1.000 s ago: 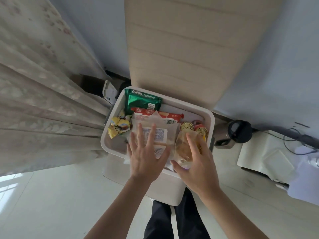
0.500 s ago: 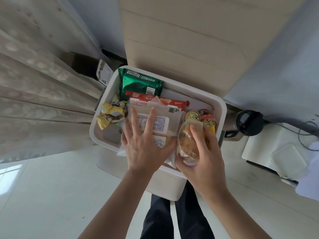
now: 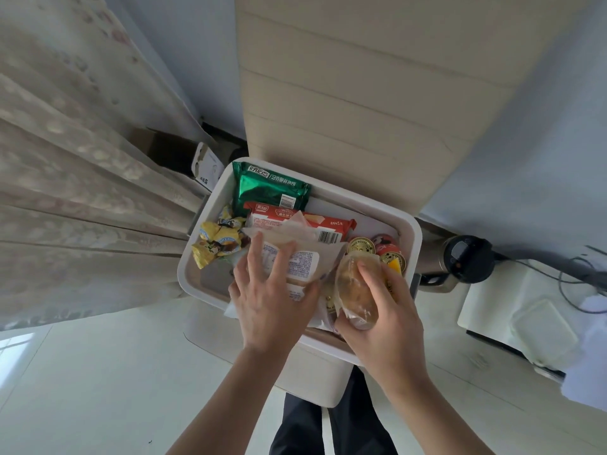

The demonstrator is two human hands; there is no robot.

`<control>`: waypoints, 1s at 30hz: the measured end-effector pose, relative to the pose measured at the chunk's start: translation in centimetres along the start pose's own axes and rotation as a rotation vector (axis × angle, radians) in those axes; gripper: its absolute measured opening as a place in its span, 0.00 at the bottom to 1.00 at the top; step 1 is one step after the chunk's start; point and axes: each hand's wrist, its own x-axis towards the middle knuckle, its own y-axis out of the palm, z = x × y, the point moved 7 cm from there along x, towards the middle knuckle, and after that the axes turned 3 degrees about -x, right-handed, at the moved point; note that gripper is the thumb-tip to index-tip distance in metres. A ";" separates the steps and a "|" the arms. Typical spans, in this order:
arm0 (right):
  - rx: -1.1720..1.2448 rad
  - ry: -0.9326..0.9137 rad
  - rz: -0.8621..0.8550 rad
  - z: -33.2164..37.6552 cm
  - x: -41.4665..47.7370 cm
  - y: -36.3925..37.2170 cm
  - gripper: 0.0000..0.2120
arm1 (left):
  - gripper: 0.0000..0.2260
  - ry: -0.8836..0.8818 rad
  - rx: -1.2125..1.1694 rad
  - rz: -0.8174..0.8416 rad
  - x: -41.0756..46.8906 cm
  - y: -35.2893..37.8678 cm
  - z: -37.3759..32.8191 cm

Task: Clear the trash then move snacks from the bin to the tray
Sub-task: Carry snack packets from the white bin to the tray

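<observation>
Snacks everywhere in the white bin [image 3: 201, 257], which sits on the pale floor below the person, and both hands are in over its near rim. Left hand [image 3: 272, 300] lies on top of a pale, translucent packet [image 3: 303, 261] with a printed white label, fingers straight and spread, pressing flat rather than curling round it. Right hand [image 3: 384, 320] has its fingers wrapped round a clear-wrapped golden pastry [image 3: 356, 292], lifted just above the bin's near right corner. Now the count: one shiny green packet [image 3: 269, 188] propped at the far side with white lettering and a barcode, one red wafer packet [image 3: 328, 221] lying across the middle, partly under the pale wrappers, and two round tins [image 3: 361, 246] side by side at the right wall with cartoon lids. A cluster of crumpled yellow sweet bags [image 3: 216, 244] hugs the left wall, number hard to tell. At least two pale packets are layered under that left hand
</observation>
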 end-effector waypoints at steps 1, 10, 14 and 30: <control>0.005 0.000 -0.001 0.1 0.0 -0.3 0.41 | 0.30 0.001 -0.008 -0.004 -0.1 -0.3 0.1; 0.015 -0.015 -0.040 1.8 -0.4 -3.9 0.39 | 0.23 0.073 -0.106 -0.046 -0.6 -4.4 -0.8; 0.035 -0.036 -0.062 4.1 -0.8 -7.0 0.39 | 0.23 0.090 -0.150 -0.113 -1.1 -8.7 -2.3; 0.096 -0.381 -0.183 20.3 -1.7 -23.8 0.35 | 0.20 0.081 -0.221 -0.282 -6.0 -29.0 -5.5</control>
